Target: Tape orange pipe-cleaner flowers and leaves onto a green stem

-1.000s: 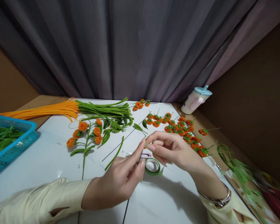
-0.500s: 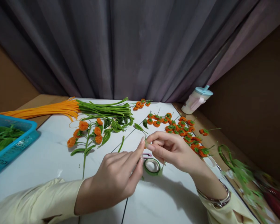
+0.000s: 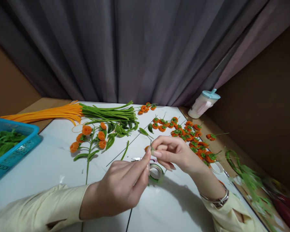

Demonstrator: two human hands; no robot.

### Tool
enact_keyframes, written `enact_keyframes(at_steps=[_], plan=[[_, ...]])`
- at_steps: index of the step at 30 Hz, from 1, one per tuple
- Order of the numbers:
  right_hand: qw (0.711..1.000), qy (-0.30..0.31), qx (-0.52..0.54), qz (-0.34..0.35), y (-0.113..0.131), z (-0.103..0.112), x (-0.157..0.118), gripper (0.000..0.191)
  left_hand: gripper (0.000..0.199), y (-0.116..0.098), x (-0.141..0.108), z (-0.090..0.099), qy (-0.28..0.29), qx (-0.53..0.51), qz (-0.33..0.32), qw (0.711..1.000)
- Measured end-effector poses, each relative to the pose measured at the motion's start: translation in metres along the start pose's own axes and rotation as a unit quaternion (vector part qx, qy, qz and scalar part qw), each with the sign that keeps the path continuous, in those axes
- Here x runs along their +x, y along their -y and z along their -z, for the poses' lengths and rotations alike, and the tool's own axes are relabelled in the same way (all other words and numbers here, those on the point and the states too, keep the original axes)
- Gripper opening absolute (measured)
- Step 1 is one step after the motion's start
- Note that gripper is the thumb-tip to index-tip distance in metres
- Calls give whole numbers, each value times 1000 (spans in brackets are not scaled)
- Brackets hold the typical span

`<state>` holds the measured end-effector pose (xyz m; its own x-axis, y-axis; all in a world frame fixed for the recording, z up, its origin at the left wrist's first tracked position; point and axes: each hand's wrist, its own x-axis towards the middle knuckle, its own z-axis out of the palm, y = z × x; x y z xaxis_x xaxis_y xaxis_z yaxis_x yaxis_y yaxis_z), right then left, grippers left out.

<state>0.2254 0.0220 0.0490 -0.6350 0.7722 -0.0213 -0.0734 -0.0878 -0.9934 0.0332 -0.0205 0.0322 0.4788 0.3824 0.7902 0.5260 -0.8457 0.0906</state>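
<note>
My left hand (image 3: 122, 183) is closed in a pinch, thumb and index finger together. Its fingertips meet those of my right hand (image 3: 171, 153), which also pinches. Between them a small orange fuzzy flower (image 3: 146, 148) shows in part, with a thin green stem rising above; the fingers cover the rest. Pale green material shows at the right fingertips, too small to name surely. Just below the hands is a roll of green tape (image 3: 156, 172). Small scissors (image 3: 136, 159) lie behind the fingers, partly hidden.
An assembled orange flower spray (image 3: 90, 146) lies left, before green pipe cleaners (image 3: 108, 112) and orange pipe cleaners (image 3: 45, 113). Several orange flower heads (image 3: 188, 132) spread at right. A blue basket (image 3: 16, 161) of leaves stands left, a lidded cup (image 3: 203, 104) back right.
Both hands keep their pinch and have shifted slightly. More of the orange flower and the scissors now shows. The tape roll sits a little differently and looks more tilted.
</note>
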Motion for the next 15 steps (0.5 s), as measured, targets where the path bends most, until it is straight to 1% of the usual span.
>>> enact_keyframes(at_steps=[6, 11, 15], plan=[[1000, 15, -8, -4, 0, 4, 1, 18, 25, 0, -4, -3, -5, -40, 17, 999], [1000, 17, -18, -12, 1, 6, 0, 19, 26, 0, -4, -5, -5, -67, 37, 997], [999, 21, -22, -10, 3, 6, -2, 17, 28, 0, -3, -6, -15, -89, 55, 994]])
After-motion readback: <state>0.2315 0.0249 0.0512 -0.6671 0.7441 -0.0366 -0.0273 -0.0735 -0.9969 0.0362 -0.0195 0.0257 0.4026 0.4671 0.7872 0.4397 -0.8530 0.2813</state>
